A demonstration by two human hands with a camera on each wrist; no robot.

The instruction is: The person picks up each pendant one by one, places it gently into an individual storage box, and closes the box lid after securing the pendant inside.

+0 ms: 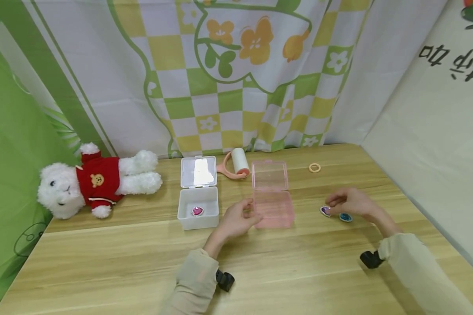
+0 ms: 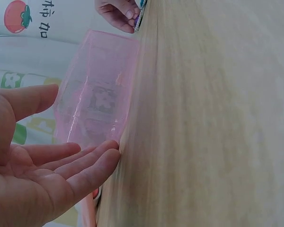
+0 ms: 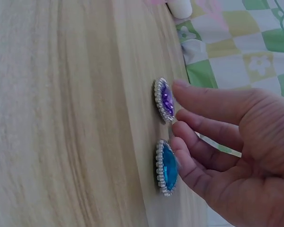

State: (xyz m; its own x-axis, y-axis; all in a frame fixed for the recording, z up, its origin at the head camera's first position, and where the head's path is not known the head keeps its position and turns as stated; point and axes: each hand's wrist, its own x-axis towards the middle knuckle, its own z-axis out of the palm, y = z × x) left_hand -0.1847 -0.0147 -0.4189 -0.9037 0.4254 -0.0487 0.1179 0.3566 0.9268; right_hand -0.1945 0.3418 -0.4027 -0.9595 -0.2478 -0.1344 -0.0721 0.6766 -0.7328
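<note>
At the table's right side my right hand reaches down to a purple jewel rimmed with small pale beads. The thumb and fingertips are at the jewel's edge, not closed round it. A blue jewel with a similar rim lies beside it, below the other fingers. My left hand is beside the left wall of a clear pink box, fingers loosely spread and holding nothing. The box's lid is folded back. In the left wrist view, fingertips seem to touch the box; contact is uncertain.
Left of the pink box stands an open whitish box containing a pink heart-shaped jewel. Behind them lies a lint roller. A small wooden ring is at the back right. A white plush toy lies far left.
</note>
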